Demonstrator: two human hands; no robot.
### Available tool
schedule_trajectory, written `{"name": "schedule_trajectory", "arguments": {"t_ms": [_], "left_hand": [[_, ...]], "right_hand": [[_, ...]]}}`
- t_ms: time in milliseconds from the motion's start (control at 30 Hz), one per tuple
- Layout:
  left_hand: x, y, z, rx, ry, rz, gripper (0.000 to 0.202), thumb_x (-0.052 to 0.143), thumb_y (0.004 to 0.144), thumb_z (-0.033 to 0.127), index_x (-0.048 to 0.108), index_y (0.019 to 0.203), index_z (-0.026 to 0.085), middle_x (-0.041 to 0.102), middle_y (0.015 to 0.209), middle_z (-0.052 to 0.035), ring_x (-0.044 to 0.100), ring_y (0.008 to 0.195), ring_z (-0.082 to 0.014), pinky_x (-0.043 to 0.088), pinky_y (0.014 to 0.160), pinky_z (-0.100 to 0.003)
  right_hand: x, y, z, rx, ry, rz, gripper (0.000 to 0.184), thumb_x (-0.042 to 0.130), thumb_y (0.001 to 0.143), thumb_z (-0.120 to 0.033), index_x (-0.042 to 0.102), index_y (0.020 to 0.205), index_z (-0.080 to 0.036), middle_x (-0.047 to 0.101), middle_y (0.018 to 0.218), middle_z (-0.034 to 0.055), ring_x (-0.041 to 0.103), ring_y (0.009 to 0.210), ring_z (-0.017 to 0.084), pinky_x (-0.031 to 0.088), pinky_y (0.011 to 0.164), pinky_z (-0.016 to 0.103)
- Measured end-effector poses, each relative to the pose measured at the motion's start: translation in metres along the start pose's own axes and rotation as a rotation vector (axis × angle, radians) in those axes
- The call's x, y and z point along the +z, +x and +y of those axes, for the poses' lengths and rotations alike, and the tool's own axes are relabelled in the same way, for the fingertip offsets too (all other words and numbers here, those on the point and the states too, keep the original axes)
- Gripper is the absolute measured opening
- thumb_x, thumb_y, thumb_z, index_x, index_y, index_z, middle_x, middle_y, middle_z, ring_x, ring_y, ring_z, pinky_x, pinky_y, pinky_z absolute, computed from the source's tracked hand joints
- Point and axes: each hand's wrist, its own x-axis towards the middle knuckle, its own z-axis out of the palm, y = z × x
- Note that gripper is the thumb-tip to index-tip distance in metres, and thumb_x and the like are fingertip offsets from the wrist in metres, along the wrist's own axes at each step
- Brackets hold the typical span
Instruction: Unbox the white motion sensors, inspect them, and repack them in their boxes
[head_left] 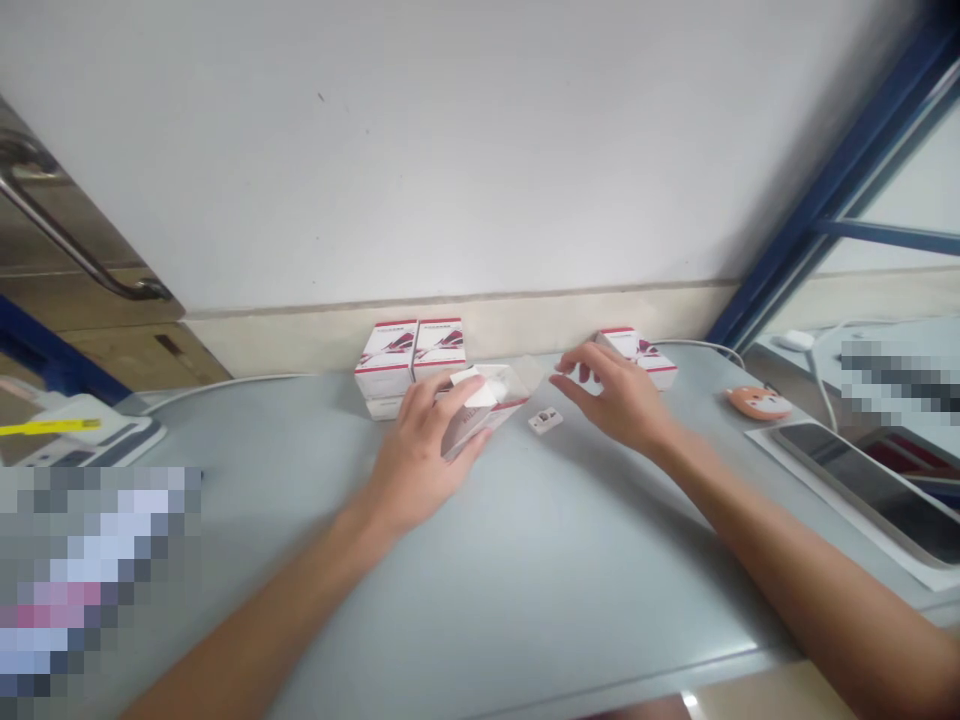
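Note:
My left hand (412,465) is wrapped around a small white carton (480,415) with a red edge, tilted on the table with its top flaps open. Something white shows inside its mouth, too unclear to name. To the right of the carton, my right hand (615,395) hovers with curved fingers, thumb and index slightly apart, and I see nothing between them. A small white piece with dark markings (545,420) lies on the table between my hands. Behind my left hand stand closed white cartons with red edges (386,350), and a similar carton (652,360) is partly hidden behind my right hand.
The grey table (465,600) meets a white wall. An orange animal-face object (759,403) and a dark phone-like slab (862,485) lie at right. A white device with a yellow strip (97,430) sits at left, with a cable behind it. A blue frame (810,190) rises at right.

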Motion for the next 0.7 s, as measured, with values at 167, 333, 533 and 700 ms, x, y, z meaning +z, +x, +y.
{"name": "schedule_trajectory", "arguments": {"t_ms": [167, 333, 533, 700], "left_hand": [[-0.001, 0.001, 0.001, 0.017, -0.014, 0.003, 0.064, 0.075, 0.097, 0.019, 0.045, 0.152, 0.034, 0.061, 0.143, -0.0090, 0.062, 0.134, -0.0260, 0.059, 0.105, -0.042], [-0.002, 0.001, 0.002, -0.009, -0.072, -0.054, 0.066, 0.073, 0.097, 0.018, 0.042, 0.153, 0.035, 0.059, 0.150, -0.0087, 0.066, 0.134, -0.0245, 0.062, 0.101, -0.038], [-0.001, -0.002, 0.003, 0.025, 0.038, -0.061, 0.061, 0.073, 0.099, 0.023, 0.044, 0.152, 0.034, 0.061, 0.150, -0.0104, 0.074, 0.120, -0.0237, 0.064, 0.090, -0.034], [-0.001, -0.002, 0.012, 0.191, 0.203, 0.025, 0.054, 0.075, 0.098, 0.023, 0.051, 0.145, 0.031, 0.068, 0.141, -0.0101, 0.077, 0.113, -0.0239, 0.064, 0.086, -0.033]], "right_hand": [[0.016, 0.000, 0.023, 0.187, -0.084, -0.305, 0.014, 0.068, 0.098, -0.040, 0.069, 0.095, -0.026, 0.075, 0.098, 0.0031, 0.068, 0.084, 0.022, 0.042, 0.070, 0.032], [0.019, -0.003, 0.029, 0.174, -0.060, -0.362, 0.019, 0.062, 0.101, -0.042, 0.074, 0.103, -0.027, 0.074, 0.108, 0.0051, 0.070, 0.090, 0.023, 0.046, 0.074, 0.035], [-0.001, -0.001, -0.006, -0.016, 0.044, 0.049, 0.022, 0.053, 0.107, -0.034, 0.072, 0.103, -0.024, 0.071, 0.100, 0.0073, 0.067, 0.085, 0.021, 0.047, 0.073, 0.035], [-0.009, -0.008, -0.047, -0.195, 0.072, 0.096, 0.027, 0.050, 0.109, -0.032, 0.076, 0.105, -0.024, 0.069, 0.083, 0.0049, 0.061, 0.072, 0.019, 0.045, 0.074, 0.037]]}}
